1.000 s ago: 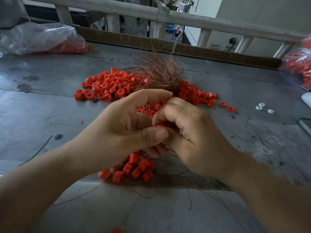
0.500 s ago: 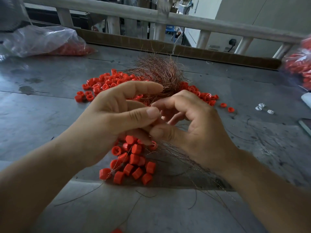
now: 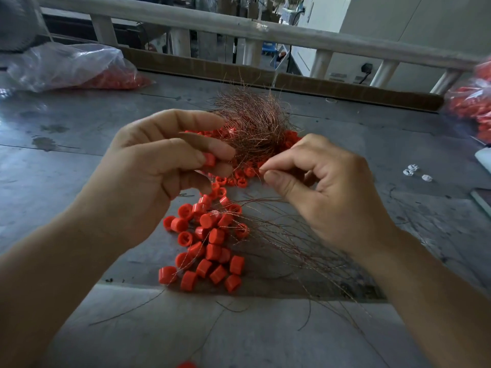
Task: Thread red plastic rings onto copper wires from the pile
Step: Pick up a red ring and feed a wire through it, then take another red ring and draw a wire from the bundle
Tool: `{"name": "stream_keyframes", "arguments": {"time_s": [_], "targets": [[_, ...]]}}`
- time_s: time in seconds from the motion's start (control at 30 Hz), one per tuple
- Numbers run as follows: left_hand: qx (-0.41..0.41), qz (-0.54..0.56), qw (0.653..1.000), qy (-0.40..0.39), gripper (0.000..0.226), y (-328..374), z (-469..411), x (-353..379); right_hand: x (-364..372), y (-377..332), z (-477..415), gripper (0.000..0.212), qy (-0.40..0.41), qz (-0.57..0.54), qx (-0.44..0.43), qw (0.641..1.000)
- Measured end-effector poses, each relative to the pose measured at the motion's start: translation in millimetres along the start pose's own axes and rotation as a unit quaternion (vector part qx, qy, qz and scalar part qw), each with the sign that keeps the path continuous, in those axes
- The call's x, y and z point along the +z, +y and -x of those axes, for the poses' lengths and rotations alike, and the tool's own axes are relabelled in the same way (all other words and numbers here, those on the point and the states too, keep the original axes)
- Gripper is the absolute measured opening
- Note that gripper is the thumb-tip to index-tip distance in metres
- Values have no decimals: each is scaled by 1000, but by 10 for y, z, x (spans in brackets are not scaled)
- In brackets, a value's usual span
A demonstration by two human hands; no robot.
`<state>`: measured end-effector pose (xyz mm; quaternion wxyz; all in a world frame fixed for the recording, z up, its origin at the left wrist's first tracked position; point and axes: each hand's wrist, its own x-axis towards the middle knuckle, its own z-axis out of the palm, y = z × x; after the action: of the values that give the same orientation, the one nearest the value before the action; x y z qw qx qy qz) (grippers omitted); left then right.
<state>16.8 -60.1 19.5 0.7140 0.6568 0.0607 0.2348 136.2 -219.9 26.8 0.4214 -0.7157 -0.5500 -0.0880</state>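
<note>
**Ring and wire end presented to each other**

At the desk's point(image 3: 79, 134) far left corner, a plastic bag point(image 3: 71, 67) holds spare rings in reserve. The left hand point(image 3: 148, 176) pinches one red ring point(image 3: 210, 159) at its fingertips, probably to offer the bore rightward. Mid-desk, the copper wire tangle point(image 3: 252, 120) lies on the loose ring pile point(image 3: 233, 180), both within reach. Threaded rings point(image 3: 210, 245) lie toward the near edge. The right hand point(image 3: 332, 189) pinches a wire end point(image 3: 261, 170), seemingly gripped short for stiffness.

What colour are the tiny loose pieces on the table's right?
The tiny pieces are white; head view.
</note>
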Motion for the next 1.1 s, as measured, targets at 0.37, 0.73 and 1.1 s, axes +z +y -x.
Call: {"name": "stream_keyframes", "arguments": {"time_s": [0.37,0.73,1.1], "targets": [[-14,-119,992,46,38,-17,-79,-126,31,21,18,2,-123,37,49,990],[-3,-411,883,228,30,-163,-223,-259,46,22,28,17,-190,47,89,977],[-46,-508,836,201,36,-296,-365,-416,39,23,7,26,-158,57,98,981]]}}
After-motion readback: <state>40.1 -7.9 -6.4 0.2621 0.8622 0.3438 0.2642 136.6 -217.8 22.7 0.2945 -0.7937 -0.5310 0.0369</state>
